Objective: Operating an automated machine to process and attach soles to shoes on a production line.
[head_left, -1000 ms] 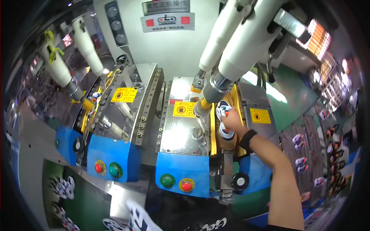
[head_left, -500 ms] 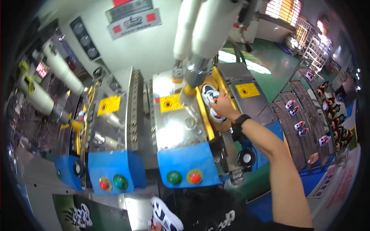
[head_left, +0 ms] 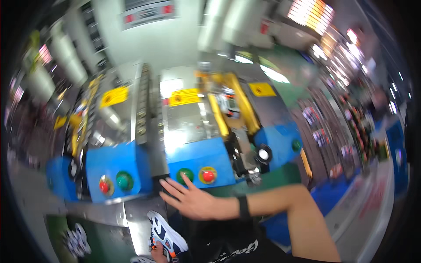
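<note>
Shoe (head_left: 167, 233) sits low in view, gripped by the left hand (head_left: 158, 253). The right hand (head_left: 199, 205) splays its fingers wide at the green button (head_left: 179, 177), contact unclear; this looks like a reach to the controls, calling for one deliberate fingertip. Beyond, a second shoe (head_left: 228, 104) lies between yellow plates (head_left: 246, 107).

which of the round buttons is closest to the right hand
The green button on the central blue panel, left of that panel's red button. The right hand overlaps it in view; the others stand clear.
</note>
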`<state>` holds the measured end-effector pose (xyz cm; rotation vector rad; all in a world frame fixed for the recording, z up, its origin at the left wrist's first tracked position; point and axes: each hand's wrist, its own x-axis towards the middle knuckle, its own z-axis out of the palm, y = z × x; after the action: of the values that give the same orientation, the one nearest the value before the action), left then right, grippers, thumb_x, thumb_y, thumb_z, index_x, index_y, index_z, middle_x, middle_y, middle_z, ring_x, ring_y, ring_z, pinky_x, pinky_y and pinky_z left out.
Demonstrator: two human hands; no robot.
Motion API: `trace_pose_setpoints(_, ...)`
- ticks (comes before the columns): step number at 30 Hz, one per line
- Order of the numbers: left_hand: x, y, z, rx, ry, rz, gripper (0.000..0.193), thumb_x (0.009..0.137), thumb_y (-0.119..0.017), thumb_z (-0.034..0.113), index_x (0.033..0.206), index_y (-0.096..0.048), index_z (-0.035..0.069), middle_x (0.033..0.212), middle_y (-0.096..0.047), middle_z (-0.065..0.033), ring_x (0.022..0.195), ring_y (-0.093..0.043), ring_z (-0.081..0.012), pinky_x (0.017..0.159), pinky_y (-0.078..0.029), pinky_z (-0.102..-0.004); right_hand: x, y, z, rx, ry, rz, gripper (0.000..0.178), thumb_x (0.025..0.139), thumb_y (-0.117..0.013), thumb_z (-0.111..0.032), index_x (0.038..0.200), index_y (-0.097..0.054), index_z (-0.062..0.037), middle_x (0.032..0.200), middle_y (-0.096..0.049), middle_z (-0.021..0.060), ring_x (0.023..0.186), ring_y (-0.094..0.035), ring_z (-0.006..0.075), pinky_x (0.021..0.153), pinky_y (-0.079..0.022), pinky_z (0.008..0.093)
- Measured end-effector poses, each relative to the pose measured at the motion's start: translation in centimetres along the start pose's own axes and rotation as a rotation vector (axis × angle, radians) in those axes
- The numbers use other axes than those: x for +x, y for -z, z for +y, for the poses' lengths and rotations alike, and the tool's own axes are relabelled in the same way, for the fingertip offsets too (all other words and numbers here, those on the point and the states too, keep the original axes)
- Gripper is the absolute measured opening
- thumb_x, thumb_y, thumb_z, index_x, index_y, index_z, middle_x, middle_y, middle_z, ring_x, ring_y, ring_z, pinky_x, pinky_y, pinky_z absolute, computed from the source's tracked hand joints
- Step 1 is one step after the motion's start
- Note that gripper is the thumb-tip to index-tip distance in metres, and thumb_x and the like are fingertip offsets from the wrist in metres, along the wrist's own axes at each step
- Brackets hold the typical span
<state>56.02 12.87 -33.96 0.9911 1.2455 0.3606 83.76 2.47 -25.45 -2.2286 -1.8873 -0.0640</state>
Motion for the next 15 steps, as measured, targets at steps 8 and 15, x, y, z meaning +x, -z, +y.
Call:
trace_pose_setpoints(8, -2.5, 2.8, -4.1, 0.000, -0.194, 0.412, 0.060, 0.081, -0.067, 0.005, 0.129, -0.031, 0.003, 0.119, -0.048, -0.0073, 0.108, -0.049, -0.0163, 0.092, -0.044, -0.0345, -7.8, -8.4, -7.7, 0.916, -0.083, -0.393, 0.047, 0.084, -0.064, -0.022, 0.121, -0.050, 0.0033, 0.118, -0.055, 0.0230, 0.108, -0.055, 0.0371, 0.091, -0.045, 0.0398)
trace_pose_setpoints(15, 2.7, 9.5, -14.0, 0.522, -0.433, 0.800, 0.063, 0.085, -0.059, 0.015, 0.131, -0.025, -0.011, 0.140, -0.019, -0.0373, 0.131, -0.022, -0.0504, 0.111, -0.021, -0.0465, -3.0, -8.0, -13.5, 0.687, 0.276, -0.421, 0.042, 0.083, -0.064, -0.016, 0.118, -0.052, 0.0033, 0.107, -0.061, 0.0234, 0.097, -0.060, 0.0376, 0.084, -0.048, 0.0398)
